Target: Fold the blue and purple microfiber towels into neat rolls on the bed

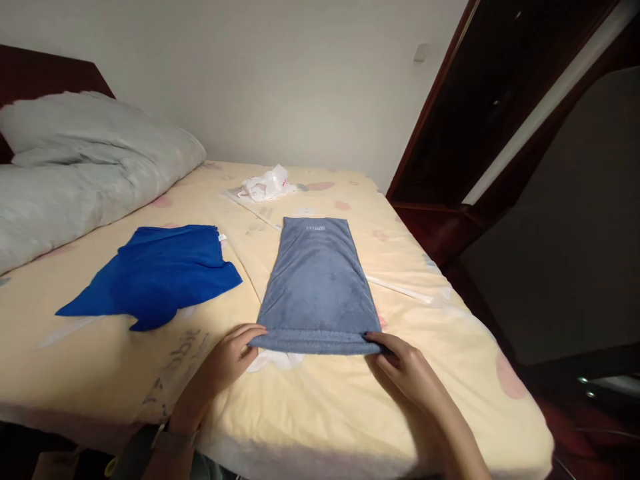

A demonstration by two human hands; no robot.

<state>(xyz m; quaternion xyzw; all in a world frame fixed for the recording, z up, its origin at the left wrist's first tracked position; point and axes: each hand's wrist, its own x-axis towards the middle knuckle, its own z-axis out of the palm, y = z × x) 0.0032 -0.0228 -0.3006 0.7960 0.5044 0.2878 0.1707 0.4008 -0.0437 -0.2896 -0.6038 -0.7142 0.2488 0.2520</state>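
Note:
A grey-blue towel (320,280) lies lengthwise on the bed, with pale lettering near its far end. Its near edge is turned over into a narrow fold. My left hand (235,353) pinches the left corner of that fold, and my right hand (403,363) pinches the right corner. Left of the towel, apart from it, lies a bright blue cloth (173,273), crumpled, with a small white tag at its upper right.
The bed (310,413) has a pale yellow patterned sheet. A crumpled white plastic bag (270,183) sits toward the far side. A grey quilt (100,160) is heaped at the left. Beyond the bed's right edge are dark wooden furniture (465,127) and a dark floor.

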